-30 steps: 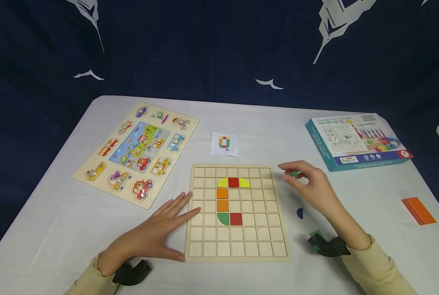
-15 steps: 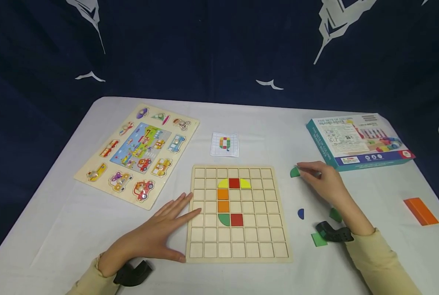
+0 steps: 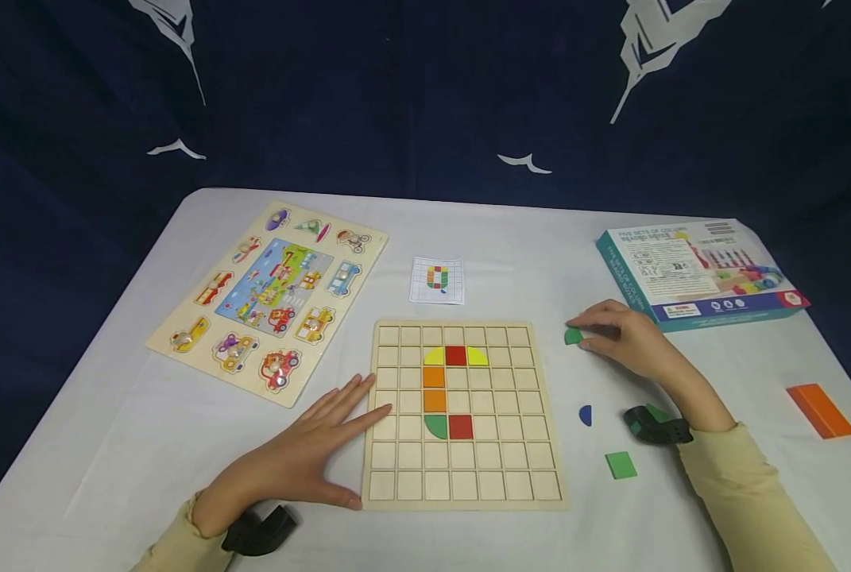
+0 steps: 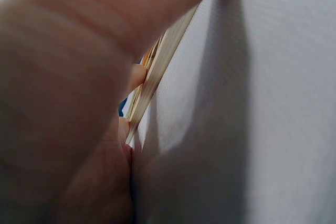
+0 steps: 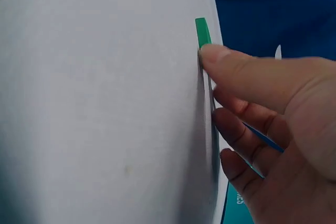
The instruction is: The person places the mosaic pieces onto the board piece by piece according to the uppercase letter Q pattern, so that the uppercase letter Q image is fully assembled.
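Observation:
A wooden grid board point(image 3: 468, 496) lies in the middle, with yellow, red, orange and green tiles in some cells. My left hand point(image 3: 292, 449) rests spread at its left edge, fingertips on the rim; the left wrist view shows the board's wooden side point(image 4: 163, 61) by the fingers. To the right of the board, my right hand point(image 3: 628, 342) pinches a green quarter-round tile point(image 3: 573, 337) between thumb and fingers, low over the cloth. In the right wrist view the thumb presses on the green tile point(image 5: 202, 31).
Right of the board lie a blue half-round tile point(image 3: 586, 415), a green square tile point(image 3: 621, 465) and another green piece point(image 3: 657, 413) partly behind the wrist camera. A pattern card point(image 3: 436, 280), vehicle puzzle point(image 3: 268, 294), boxed set point(image 3: 704, 274) and orange block point(image 3: 821, 411) surround them.
My right hand has drawn back to the right, away from the board's upper corner, with the green tile, which has turned. The green square has come into full view. My left hand stays put.

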The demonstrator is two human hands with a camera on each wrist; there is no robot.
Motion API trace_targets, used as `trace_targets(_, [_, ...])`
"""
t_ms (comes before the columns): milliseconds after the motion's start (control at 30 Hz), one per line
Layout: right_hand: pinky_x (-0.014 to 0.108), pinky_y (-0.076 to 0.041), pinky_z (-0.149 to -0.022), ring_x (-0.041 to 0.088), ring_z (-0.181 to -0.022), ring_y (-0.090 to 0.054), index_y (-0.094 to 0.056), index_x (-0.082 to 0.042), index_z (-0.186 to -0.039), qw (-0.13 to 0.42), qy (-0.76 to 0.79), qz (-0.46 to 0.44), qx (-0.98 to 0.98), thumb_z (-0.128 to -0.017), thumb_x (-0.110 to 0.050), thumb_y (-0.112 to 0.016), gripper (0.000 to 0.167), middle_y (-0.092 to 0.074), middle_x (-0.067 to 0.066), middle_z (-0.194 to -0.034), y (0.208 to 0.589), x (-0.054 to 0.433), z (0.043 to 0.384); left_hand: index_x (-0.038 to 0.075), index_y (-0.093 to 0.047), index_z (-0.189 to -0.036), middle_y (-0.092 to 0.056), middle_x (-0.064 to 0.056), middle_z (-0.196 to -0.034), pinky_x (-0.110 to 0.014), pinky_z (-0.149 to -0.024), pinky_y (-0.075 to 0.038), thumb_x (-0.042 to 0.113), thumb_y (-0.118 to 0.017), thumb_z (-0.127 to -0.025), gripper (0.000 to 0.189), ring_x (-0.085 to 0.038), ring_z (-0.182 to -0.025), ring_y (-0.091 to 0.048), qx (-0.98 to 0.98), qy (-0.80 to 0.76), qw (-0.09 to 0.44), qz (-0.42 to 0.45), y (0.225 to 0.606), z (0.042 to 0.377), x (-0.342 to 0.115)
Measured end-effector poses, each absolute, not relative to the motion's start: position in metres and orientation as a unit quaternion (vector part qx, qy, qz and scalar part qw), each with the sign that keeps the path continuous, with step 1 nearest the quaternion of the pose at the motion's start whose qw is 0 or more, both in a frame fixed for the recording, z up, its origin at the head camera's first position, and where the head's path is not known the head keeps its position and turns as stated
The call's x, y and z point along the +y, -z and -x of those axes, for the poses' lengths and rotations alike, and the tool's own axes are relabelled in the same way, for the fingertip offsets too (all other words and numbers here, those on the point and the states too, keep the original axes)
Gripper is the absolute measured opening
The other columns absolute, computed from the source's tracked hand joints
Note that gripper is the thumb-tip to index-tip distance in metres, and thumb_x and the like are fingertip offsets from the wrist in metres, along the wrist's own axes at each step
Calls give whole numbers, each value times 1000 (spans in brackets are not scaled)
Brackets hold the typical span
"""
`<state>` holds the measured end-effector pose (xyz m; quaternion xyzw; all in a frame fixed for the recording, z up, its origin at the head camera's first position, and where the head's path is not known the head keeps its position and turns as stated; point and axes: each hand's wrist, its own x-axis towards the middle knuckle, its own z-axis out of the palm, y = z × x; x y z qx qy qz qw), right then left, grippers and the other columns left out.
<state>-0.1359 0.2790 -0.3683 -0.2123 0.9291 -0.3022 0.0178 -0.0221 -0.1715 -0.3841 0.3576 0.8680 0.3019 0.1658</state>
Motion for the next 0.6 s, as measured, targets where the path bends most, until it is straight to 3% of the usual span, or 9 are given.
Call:
trace_targets(267, [45, -44, -80, 29, -95, -56, -71, -2, -98, -3, 297, 204, 933, -76, 1, -74, 23, -62, 11, -98, 375, 281, 138, 20, -25, -150, 4, -5, -156, -43, -109, -2, 47, -83, -62, 108, -23, -140, 5, 869, -301, 166, -356, 384, 22, -171])
trace_targets(600, [42, -46, -74, 23, -82, -59, -67, -1, -102, -11, 291, 173, 941, -80, -2, -72, 23, -66, 9, -90, 367, 276, 131, 21, -25, -150, 5, -5, -156, -43, -109, -2, 48, -82, -63, 107, -22, -140, 5, 868, -300, 163, -359, 385, 22, -172])
